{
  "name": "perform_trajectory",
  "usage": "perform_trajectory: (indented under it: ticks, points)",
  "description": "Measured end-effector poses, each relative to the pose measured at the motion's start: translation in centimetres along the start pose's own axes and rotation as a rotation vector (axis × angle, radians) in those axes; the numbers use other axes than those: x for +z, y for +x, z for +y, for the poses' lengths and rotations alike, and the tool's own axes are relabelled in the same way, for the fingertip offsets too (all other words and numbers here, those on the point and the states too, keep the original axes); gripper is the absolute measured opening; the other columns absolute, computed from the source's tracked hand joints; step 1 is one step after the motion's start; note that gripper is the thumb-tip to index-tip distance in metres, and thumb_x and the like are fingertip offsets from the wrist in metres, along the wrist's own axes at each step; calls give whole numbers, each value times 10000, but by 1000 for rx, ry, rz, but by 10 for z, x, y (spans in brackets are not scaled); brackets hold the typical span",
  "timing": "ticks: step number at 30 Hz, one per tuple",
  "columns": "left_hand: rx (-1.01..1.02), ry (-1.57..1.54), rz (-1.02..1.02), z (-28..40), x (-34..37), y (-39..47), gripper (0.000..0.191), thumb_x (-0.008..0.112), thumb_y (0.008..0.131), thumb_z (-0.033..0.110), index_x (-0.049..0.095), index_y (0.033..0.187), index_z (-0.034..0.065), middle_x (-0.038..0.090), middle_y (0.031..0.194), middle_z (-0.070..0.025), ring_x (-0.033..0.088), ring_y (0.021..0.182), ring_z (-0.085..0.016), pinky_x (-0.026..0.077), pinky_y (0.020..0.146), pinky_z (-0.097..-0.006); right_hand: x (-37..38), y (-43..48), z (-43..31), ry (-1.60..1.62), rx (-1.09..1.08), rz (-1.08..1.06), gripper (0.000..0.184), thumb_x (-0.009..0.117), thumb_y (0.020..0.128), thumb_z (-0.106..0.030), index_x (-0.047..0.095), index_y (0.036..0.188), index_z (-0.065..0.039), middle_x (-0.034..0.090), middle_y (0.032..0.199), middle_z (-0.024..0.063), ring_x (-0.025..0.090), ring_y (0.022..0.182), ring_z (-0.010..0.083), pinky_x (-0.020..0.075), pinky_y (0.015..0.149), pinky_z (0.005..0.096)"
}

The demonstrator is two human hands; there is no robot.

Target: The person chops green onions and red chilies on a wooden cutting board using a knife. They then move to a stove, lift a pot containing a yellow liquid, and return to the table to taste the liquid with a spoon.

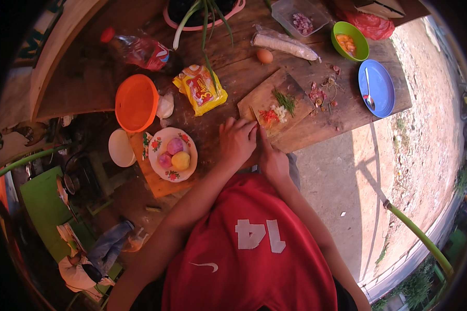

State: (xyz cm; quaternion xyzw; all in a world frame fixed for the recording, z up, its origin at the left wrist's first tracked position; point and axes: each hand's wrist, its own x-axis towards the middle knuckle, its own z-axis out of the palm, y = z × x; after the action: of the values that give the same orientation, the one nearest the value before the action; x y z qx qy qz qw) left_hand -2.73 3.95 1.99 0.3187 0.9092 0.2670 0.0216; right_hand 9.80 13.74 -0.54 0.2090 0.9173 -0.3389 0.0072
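Both hands meet at the near left edge of a wooden cutting board (305, 102). My left hand (238, 140) has its fingers curled, with thumb and fingertips close to the fingers of my right hand (274, 159). A tiny bit of red shows between the fingertips; what it is cannot be made out. A thin, narrow object (253, 112), perhaps a blade, stands by the board's left corner just beyond the fingers. On the board lie chopped red pieces (269, 116), chopped whitish pieces (280, 113) and cut green stalks (285, 102).
Left are a yellow noodle packet (202, 90), orange bowl (136, 103), flowered bowl (155, 140) and bottle (140, 50). Beyond the board lie an egg (264, 56) and wrapped roll (282, 44). Right are peelings (317, 95), a green bowl (364, 48) and blue plate (384, 91). A person (78, 272) is lower left.
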Motion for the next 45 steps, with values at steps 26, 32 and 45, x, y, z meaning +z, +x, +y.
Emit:
perform_trajectory:
  ticks: [26, 32, 45]
  points:
    - [21, -111, -37, 10, 18, -19, 160, 746, 903, 239, 830, 1022, 172, 750, 941, 34, 624, 1008, -207, 478, 870, -440, -16, -21, 21, -50, -8, 80, 771, 554, 930, -64, 354, 1668, -167, 703, 740, 203, 688, 603, 394, 548, 561, 508]
    - [27, -38, -36, 8, 18, -21, 144, 756, 891, 237, 836, 1006, 205, 742, 929, 54, 613, 1000, -196, 470, 868, -428, -22, -19, 18, -31, -11, 33, 750, 538, 945, -59, 373, 1662, -206, 726, 795, 208, 700, 630, 394, 559, 589, 509]
    - [18, -4, -33, 11, 19, -23, 155, 747, 897, 231, 836, 1018, 193, 746, 945, 48, 615, 1028, -206, 466, 903, -439, -13, -24, 26, -71, -48, 39, 816, 584, 905, -80, 351, 1671, -238, 742, 805, 164, 715, 630, 366, 572, 569, 497]
